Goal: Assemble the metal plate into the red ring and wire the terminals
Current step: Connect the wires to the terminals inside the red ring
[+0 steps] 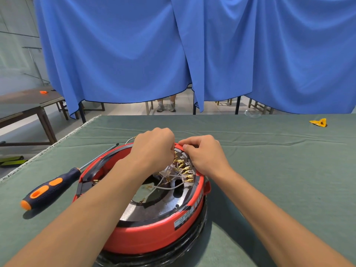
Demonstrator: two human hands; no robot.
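I see the red ring (152, 234) on the green bench (269, 170), near me and a bit left of the middle. The metal plate (154, 207) already sits inside the ring, so I think that part is done.

Now I am on the wires. My left hand (154, 149) is curled over the far side of the ring, with its fingers bent down at the gold terminals (185, 168). I think it pinches a wire end or a terminal there, but my own hand hides it, so I cannot tell for sure. My right hand (204, 155) is just beside it, fingers curled, with the thumb and a fingertip on the red rim.

Many gold terminals stand in a row on the right side, with white wires (169, 186) going to them. A few wire ends lie loose in the middle, so I think some wiring is left.

A screwdriver (52, 187) lies on the bench to the left, touching nothing I hold.
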